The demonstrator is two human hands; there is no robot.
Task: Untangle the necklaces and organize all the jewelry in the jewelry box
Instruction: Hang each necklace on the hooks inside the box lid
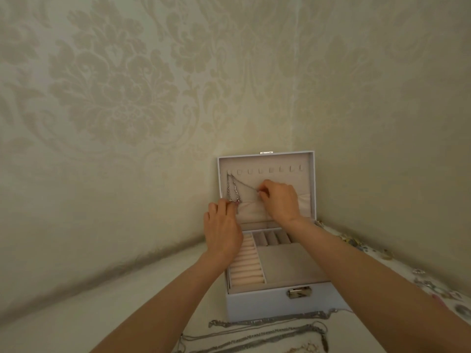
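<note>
Necklace (pixel 233 188) hangs from leftmost hook in jewelry box (pixel 270 301) lid, left hand (pixel 221 225) grip pinching its pendant end, right hand (pixel 279 200) grip pinching the chain; best keep chain taut while tucking pendant into lid pocket (pixel 254 208).

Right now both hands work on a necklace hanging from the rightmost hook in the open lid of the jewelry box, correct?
Not quite: the head view shows the necklace hanging from the leftmost hook in the lid. Both the left hand and right hand do work on it.
</note>
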